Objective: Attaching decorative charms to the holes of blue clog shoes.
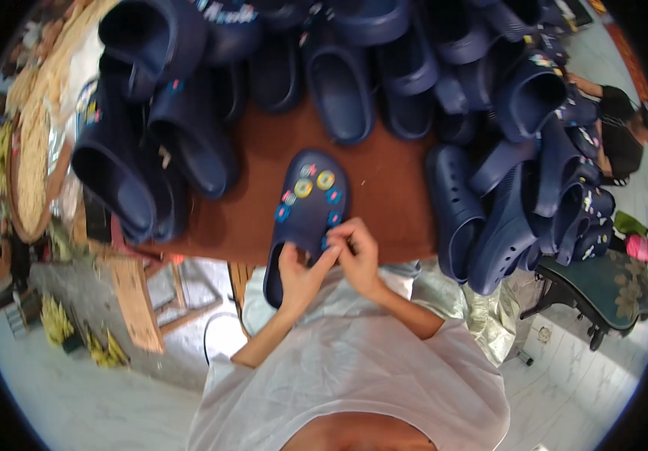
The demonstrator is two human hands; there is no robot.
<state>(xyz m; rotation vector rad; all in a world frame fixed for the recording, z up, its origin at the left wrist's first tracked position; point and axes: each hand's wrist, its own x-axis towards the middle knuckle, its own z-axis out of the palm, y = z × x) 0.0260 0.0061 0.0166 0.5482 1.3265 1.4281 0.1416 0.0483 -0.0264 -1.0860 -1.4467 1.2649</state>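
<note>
The left hand [299, 272] grips the heel end of a navy clog [305, 210], fingers curled around its edge — and the right hand [354, 252] pinches at the clog's near side, fingertips closed on a small charm [327, 242] there; what exactly sits between them is too small to tell. The clog lies toe-away on the brown table [384, 188], its heel hanging over the near edge, upper dotted with coloured round charms. Around it — heaps of plain navy clogs [158, 128], left, far and right. Off to the right stands a dark chair [609, 289]; a woven tray [31, 165] sits far left.
</note>
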